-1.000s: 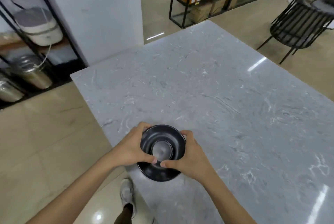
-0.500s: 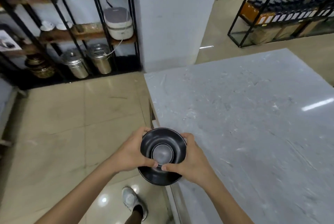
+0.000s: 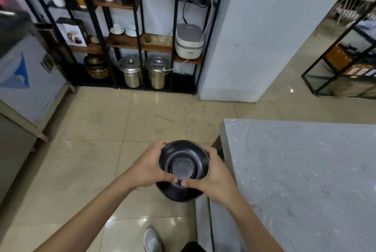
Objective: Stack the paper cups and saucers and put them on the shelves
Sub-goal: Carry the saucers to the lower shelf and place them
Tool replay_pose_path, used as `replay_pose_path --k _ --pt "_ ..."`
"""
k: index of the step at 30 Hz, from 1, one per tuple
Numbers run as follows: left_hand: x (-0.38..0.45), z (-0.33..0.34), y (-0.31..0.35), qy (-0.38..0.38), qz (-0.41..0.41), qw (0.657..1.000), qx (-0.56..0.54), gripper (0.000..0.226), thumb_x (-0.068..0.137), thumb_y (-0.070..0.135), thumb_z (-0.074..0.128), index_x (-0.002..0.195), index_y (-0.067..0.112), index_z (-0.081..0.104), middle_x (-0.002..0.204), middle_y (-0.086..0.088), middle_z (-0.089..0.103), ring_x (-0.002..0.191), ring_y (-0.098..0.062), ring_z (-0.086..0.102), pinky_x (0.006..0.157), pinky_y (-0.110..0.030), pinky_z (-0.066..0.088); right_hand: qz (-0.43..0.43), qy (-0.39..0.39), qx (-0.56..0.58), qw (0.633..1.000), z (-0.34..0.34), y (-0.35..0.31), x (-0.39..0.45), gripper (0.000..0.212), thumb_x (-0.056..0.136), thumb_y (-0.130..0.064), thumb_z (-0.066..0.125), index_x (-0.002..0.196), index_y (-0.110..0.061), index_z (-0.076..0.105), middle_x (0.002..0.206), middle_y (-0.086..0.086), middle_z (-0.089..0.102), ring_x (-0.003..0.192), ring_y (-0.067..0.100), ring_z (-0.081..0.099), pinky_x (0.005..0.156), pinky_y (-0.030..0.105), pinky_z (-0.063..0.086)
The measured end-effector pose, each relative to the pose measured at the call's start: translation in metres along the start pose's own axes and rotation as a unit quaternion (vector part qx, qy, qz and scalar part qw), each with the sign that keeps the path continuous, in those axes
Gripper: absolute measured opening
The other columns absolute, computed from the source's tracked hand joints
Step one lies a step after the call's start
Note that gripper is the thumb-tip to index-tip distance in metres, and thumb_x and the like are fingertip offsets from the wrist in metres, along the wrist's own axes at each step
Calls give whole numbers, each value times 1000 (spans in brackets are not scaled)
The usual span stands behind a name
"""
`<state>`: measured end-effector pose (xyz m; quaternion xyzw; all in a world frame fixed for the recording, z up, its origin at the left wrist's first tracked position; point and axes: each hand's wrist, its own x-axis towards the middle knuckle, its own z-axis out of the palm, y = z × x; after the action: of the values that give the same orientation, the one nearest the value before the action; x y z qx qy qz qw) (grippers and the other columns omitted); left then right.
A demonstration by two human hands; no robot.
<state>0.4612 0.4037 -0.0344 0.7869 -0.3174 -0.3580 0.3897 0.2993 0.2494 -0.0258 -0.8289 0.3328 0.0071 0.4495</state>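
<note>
Carrying stage, head view. I hold the stack of black saucers (image 3: 184,167) in both hands, clear of the worktop (image 3: 301,180) and above the tiled floor (image 3: 97,129), just off the worktop's near left corner. My left hand (image 3: 149,167) is curled closed around the stack's left rim, thumb laid over the near edge; my right hand (image 3: 211,176) is closed on the right rim in the same way, the two thumbs nearly meeting at the front. A wider dark saucer shows beneath the upper ones; how many pieces make up the stack I cannot tell, and no paper cups are visible in it.

The metal-framed shelves (image 3: 142,42) stand across the floor against the far wall, well apart from my hands, carrying white cups (image 3: 117,29), a rice cooker (image 3: 189,41) and steel pots (image 3: 131,70). I judge the stacking finished and transport under way. The next move calls for walking the load level to the shelves, choosing a free stretch of wooden board, and passing the stack between the upright bars without tilting it.
</note>
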Motion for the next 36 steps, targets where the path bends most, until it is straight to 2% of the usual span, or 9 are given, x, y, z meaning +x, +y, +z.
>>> replay_pose_path --k 6,10,19,21,26,28,32,36 --pt "20 -54 -21 55 -11 998 -25 96 50 26 98 131 35 49 128 -1 59 121 -19 60 104 -44 53 -26 -49 -16 998 19 -42 60 106 47 -54 93 132 -43 32 128 -15 56 118 10 57 100 39 53" --pt "42 -86 -33 89 -25 995 -30 96 52 21 100 133 30 49 131 -5 57 119 -21 61 104 -45 53 -38 -77 -28 996 32 -67 109 111 45 -54 93 135 -40 31 129 -13 53 117 11 58 100 40 53" --pt "131 -167 -57 143 -82 986 -25 103 52 24 100 139 28 45 130 -5 57 120 -22 60 104 -45 52 -73 -123 -59 988 52 -117 252 110 38 -60 89 132 -43 34 127 -13 53 114 12 56 97 39 53" --pt "155 -183 -58 153 -93 983 -27 104 51 25 99 140 28 45 130 -6 57 121 -23 59 104 -46 51 -77 -132 -61 986 51 -129 286 109 40 -57 91 132 -41 35 126 -13 54 115 12 57 96 36 53" --pt "219 -223 -58 165 -112 980 -24 101 53 22 98 140 25 47 125 -4 59 122 -24 56 103 -46 51 -81 -151 -70 983 49 -157 367 104 46 -51 92 132 -38 36 124 -11 52 112 12 54 81 24 42" --pt "241 -238 -60 173 -113 978 -23 101 53 24 97 140 25 47 124 -2 61 122 -24 56 102 -46 52 -85 -158 -73 981 50 -167 397 104 46 -52 92 132 -38 36 125 -10 52 114 12 53 84 25 44" --pt "276 -262 -69 193 -126 972 -36 102 52 22 97 141 23 48 122 -4 64 122 -26 57 103 -47 51 -92 -171 -99 976 54 -187 447 107 46 -52 92 136 -37 37 129 -6 54 118 17 55 98 38 50" --pt "308 -287 -79 199 -132 970 -37 100 54 20 98 141 20 50 123 -1 66 121 -27 57 103 -47 50 -94 -182 -115 972 62 -205 490 108 41 -60 86 135 -43 34 126 -8 53 114 15 58 97 38 51"
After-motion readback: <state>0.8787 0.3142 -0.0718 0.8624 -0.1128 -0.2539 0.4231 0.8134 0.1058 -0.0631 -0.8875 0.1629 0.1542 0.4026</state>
